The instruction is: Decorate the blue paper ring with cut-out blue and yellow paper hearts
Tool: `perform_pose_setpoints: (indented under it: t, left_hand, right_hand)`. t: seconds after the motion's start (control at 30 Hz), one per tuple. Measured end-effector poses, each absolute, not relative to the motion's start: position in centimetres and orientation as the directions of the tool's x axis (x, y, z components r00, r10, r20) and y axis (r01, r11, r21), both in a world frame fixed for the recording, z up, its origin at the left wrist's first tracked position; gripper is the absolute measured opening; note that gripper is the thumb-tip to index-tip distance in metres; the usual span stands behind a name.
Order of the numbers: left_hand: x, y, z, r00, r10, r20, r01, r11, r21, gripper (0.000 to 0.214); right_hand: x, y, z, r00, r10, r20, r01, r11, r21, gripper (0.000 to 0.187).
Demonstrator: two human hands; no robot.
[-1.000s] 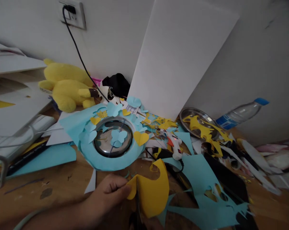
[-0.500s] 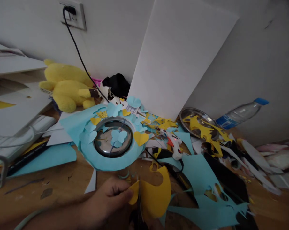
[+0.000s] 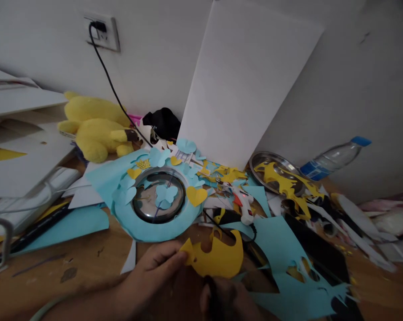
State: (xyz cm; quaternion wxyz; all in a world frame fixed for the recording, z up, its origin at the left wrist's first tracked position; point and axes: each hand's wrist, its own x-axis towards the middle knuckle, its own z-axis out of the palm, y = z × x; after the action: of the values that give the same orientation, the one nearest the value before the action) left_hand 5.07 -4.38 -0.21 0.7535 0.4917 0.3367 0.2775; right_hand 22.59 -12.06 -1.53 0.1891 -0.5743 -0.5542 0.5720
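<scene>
My left hand (image 3: 154,269) pinches the left tip of a yellow paper cut-out (image 3: 219,258) between thumb and fingers, just above the wooden table (image 3: 71,258). The cut-out is a curved shape with notches along its upper edge. My right hand (image 3: 224,298) shows at the bottom edge below the paper, closed, with a dark scissors handle (image 3: 210,292) round its thumb. The blades are hidden. Just beyond the hands lies a light blue paper ring (image 3: 154,227) dotted with blue and yellow hearts, laid around a round glass lid (image 3: 157,196).
A white glue gun (image 3: 243,203) with a lit red light lies among paper scraps. Cut blue sheets (image 3: 288,263) lie at right. Behind stand a steel plate (image 3: 271,165), water bottle (image 3: 335,157), leaning white board (image 3: 248,84), yellow plush toy (image 3: 94,125) and a wall socket (image 3: 103,31).
The yellow paper has turned from folded and upright to flat and wide. The scissor blade that was cutting into it is gone from sight. My right hand has come into view below.
</scene>
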Motion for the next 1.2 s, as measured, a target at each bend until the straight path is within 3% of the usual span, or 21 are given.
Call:
perform_pose_setpoints:
  t: [0.07,0.23,0.33,0.5,0.77,0.87,0.93,1.07,1.2]
  left_hand:
    - [4.8,-4.3,-0.1,0.620,0.764,-0.180,-0.078,0.288,0.955,0.029]
    - [4.5,-4.1,0.2,0.542,0.835,-0.098,0.036,0.093,0.995,0.021]
    - [4.5,-4.0,0.3,0.516,0.856,-0.012,0.034,-0.006,0.999,0.018]
    - [4.7,-4.0,0.4,0.563,0.825,0.051,0.023,-0.077,0.997,0.021]
    - [4.9,-4.9,-0.3,0.667,0.745,-0.021,-0.057,0.079,0.995,0.037]
    - [4.8,-5.2,-0.9,0.644,0.765,0.022,-0.086,0.044,0.995,0.046]
    - [4.7,-5.3,-1.0,0.652,0.758,0.011,-0.031,0.011,0.999,0.041]
    - [4.7,-5.3,-0.8,0.661,0.750,-0.021,0.056,-0.022,0.998,0.024]
    - [4.6,-5.1,-0.5,0.692,0.722,-0.006,0.060,-0.050,0.997,0.017]
  right_hand:
    - [23.6,-12.1,-0.4,-0.244,0.868,-0.432,0.521,-0.259,-0.814,0.002]
    - [24.1,-12.2,1.8,-0.377,0.895,-0.238,0.766,0.157,-0.623,0.036]
    - [23.9,-12.0,1.5,-0.379,0.914,-0.141,0.830,0.268,-0.490,0.039]
    - [24.0,-11.9,0.8,-0.374,0.926,-0.055,0.849,0.318,-0.422,0.035]
    - [23.8,-11.8,0.8,-0.343,0.938,0.048,0.880,0.339,-0.333,0.034]
    - [23.7,-11.8,0.8,-0.355,0.933,0.066,0.880,0.357,-0.312,0.034]
    - [23.6,-11.9,0.6,-0.352,0.934,0.063,0.882,0.354,-0.312,0.031]
    - [23.5,-11.9,0.6,-0.305,0.951,-0.050,0.896,0.269,-0.353,0.025]
    - [23.5,-11.8,0.7,-0.299,0.930,-0.214,0.908,0.208,-0.365,0.033]
